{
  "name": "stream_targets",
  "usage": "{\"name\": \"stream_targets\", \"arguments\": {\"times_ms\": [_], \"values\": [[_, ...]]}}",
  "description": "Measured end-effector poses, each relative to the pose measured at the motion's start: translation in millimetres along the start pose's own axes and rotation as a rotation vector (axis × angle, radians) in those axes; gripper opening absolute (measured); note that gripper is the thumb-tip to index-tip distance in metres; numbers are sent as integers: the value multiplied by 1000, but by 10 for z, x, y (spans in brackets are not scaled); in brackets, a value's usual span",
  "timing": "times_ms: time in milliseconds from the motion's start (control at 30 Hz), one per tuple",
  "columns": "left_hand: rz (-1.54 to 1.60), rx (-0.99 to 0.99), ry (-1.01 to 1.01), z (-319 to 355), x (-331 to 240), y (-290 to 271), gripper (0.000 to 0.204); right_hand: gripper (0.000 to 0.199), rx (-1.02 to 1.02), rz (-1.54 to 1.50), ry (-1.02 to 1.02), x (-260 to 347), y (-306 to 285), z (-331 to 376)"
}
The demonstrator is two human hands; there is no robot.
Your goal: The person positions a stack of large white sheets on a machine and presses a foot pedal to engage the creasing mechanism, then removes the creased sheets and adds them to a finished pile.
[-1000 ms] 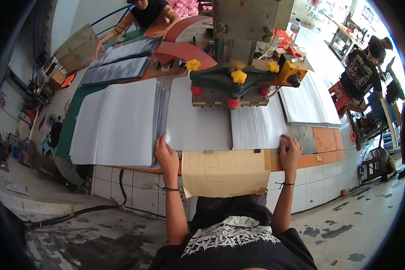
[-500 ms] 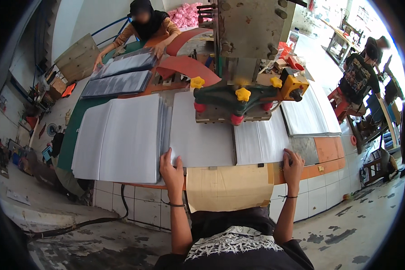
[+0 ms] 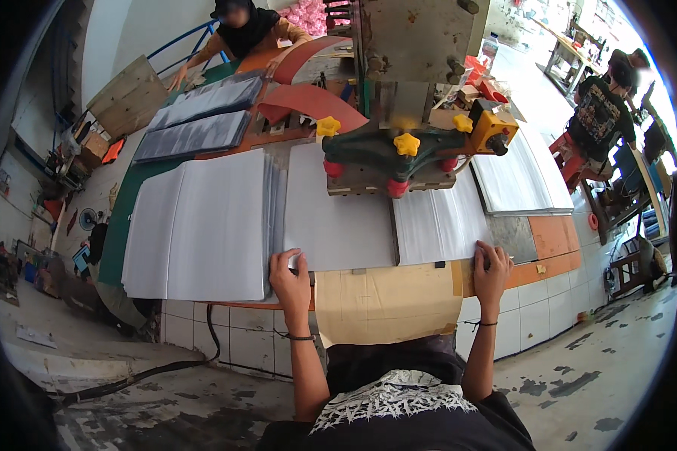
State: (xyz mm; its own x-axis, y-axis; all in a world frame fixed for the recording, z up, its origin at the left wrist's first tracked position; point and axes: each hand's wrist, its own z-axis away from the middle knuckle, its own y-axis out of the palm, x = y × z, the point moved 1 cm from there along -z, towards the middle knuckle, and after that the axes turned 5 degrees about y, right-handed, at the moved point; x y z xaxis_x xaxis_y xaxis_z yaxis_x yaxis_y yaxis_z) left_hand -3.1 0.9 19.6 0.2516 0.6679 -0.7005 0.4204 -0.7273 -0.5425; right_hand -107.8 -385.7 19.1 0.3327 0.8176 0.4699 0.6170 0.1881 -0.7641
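My left hand (image 3: pixel 289 279) is at the near left corner of a smooth white sheet (image 3: pixel 338 233), fingers half bent and thumb apart. My right hand (image 3: pixel 492 269) touches the near right corner of a shinier white sheet (image 3: pixel 440 229) with loosely curled fingers. The two sheets lie side by side, a dark strip between them. Over their far part stands a press head (image 3: pixel 399 154) with green arms, yellow star knobs and red feet. It hides what is beneath it. A tan board (image 3: pixel 387 304) juts out below the sheets toward my body.
A tall stack of white sheets (image 3: pixel 214 233) stands left, another stack (image 3: pixel 523 177) right. Dark-and-white bundles (image 3: pixel 192 135) lie far left, near a co-worker (image 3: pixel 244 34). Red curved flaps (image 3: pixel 312 105) rise beside the press. Another person (image 3: pixel 605 113) is far right.
The co-worker has leaned back, drawing both hands off the far bundle. My hands stay at the sheets' outer corners. The view has shifted slightly, so the table and press sit higher.
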Motion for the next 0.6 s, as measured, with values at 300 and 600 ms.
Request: {"name": "stream_targets", "arguments": {"times_ms": [300, 600], "values": [[-3, -111, 70, 3, 15, 4, 12, 17, 12, 23, -4, -11, 12, 7], [-14, -68, 21, 52, 142, 14, 23, 19, 44, -10, -73, -20, -37, 34]]}}
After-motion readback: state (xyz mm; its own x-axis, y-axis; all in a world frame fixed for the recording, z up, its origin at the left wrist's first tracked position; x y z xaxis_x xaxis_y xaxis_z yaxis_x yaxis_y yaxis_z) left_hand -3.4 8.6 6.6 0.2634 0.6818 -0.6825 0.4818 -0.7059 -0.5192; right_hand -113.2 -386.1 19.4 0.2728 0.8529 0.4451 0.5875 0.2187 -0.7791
